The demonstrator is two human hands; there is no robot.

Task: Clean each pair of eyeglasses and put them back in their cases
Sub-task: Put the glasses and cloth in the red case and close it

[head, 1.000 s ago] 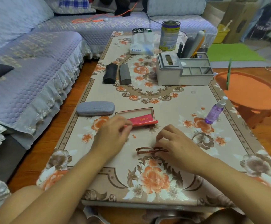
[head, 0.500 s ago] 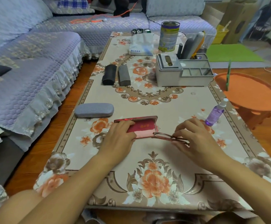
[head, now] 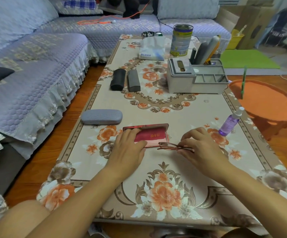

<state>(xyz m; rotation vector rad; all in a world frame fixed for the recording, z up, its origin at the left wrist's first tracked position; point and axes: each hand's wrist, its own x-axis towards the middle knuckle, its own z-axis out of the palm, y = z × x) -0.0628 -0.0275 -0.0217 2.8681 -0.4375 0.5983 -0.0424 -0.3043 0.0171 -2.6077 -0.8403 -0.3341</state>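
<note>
Left hand resting flat, fingers straight, on the left end of the open red case on the floral table. Right hand pinching the folded brown eyeglasses, held low just right of the case, seemingly barely off the cloth. Purple spray bottle near, to the right.

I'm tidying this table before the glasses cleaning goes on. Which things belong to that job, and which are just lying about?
Belong to the job:
folded brown-framed eyeglasses in the right hand
open red case under the left hand
closed grey case
two dark cases
purple spray bottle

Lying about:
tall tin can
grey desk organiser
tissue pack
</note>
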